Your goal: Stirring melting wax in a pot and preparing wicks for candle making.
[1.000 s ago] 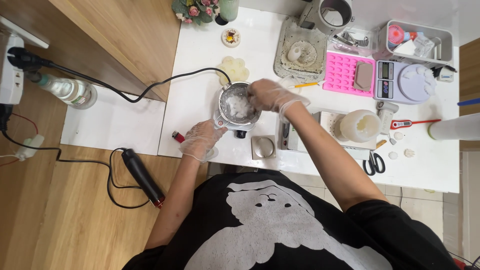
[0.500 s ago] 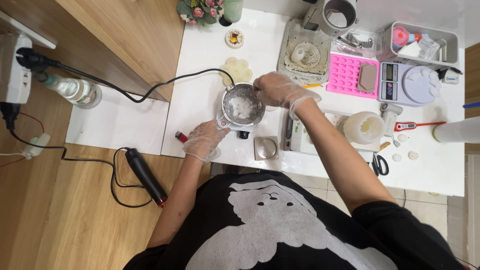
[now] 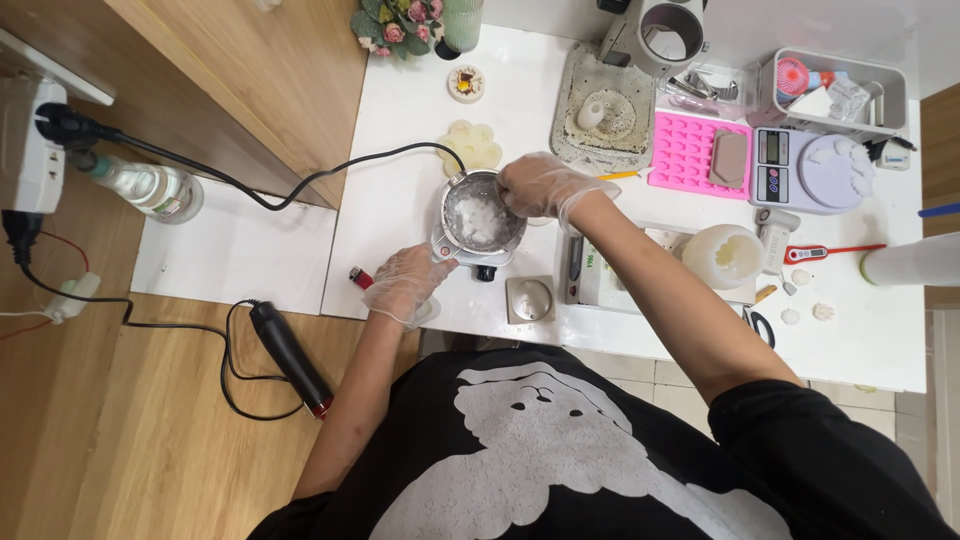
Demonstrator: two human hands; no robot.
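A small metal melting pot (image 3: 450, 190) holding white wax lumps (image 3: 474, 217) stands on a little electric heater (image 3: 484, 266) on the white table (image 3: 400, 190). My left hand (image 3: 403, 282), in a clear glove, grips the pot's handle at its near-left side. My gloved right hand (image 3: 540, 185) hovers over the pot's right rim with its fingers curled downward. Whatever those fingers hold is hidden. A black power cable (image 3: 300, 185) runs from the heater off to the left.
A red lighter (image 3: 360, 277) and a square metal lid (image 3: 527, 298) lie by the heater. To the right are a pink silicone mould (image 3: 685, 150), a digital scale (image 3: 810, 170), a white cylinder mould (image 3: 722, 255), a red thermometer (image 3: 825, 250) and scissors (image 3: 757, 325). A heat gun (image 3: 290, 358) lies on the floor.
My right hand has shifted slightly over the pot's right rim, out and back. My left hand stays on the handle; the view moved a little.
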